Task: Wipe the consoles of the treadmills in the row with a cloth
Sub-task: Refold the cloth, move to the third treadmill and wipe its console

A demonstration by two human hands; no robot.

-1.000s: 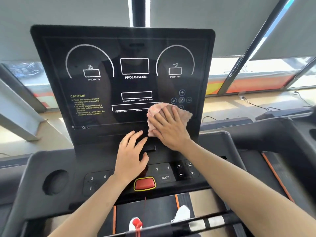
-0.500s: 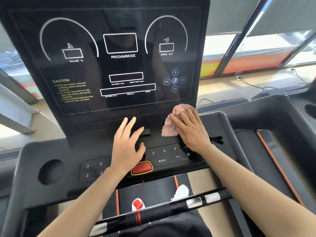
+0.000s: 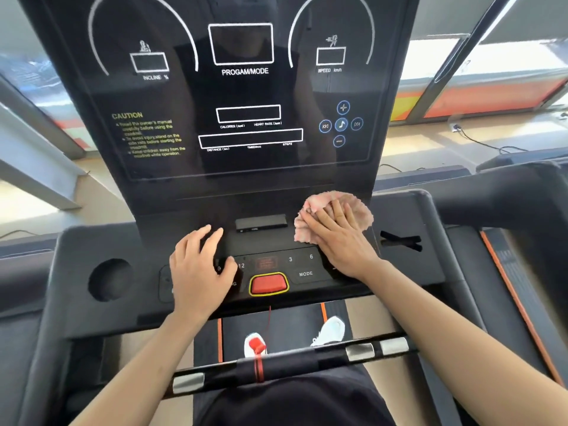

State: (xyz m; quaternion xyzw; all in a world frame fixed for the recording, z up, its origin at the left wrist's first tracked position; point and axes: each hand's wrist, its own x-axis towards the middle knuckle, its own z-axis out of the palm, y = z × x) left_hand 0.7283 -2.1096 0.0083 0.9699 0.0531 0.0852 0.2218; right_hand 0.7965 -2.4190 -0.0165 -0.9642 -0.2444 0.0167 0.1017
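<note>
A black treadmill console with white display outlines fills the upper middle of the head view. Below it runs a button panel with a red stop button. My right hand presses a pink cloth flat against the ledge just under the screen, right of a small black slot. My left hand rests flat on the left part of the button panel, fingers spread, holding nothing.
A grey tray surrounds the console, with a round cup hole at left. A black handlebar with silver sensors crosses below my arms. A red safety cord hangs there. Another treadmill stands at right.
My right hand has carried the cloth down off the screen and to the right, onto the ledge below it. My left hand has slid left along the button panel.
</note>
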